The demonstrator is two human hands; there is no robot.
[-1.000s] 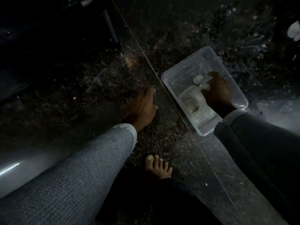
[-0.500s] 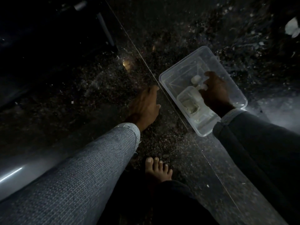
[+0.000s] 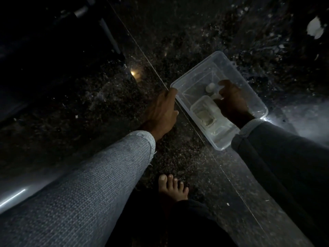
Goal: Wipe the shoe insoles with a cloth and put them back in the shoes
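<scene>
A clear plastic tub stands on the dark speckled floor, right of centre. My right hand is inside it, fingers curled round a white cloth that shows in small pale lumps beside the fingers. A pale rectangular thing lies in the tub's near half; what it is cannot be told. My left hand reaches to the tub's left corner, its fingertips touching the rim. No shoes or insoles are in view.
My bare foot stands on the floor below the hands. Dark furniture with a metal leg fills the upper left. A small white object lies at the far upper right. A thin seam runs diagonally across the floor.
My left hand has moved up and right across the floor until its fingertips reached the tub's left corner. The right hand stays in the tub with the cloth.
</scene>
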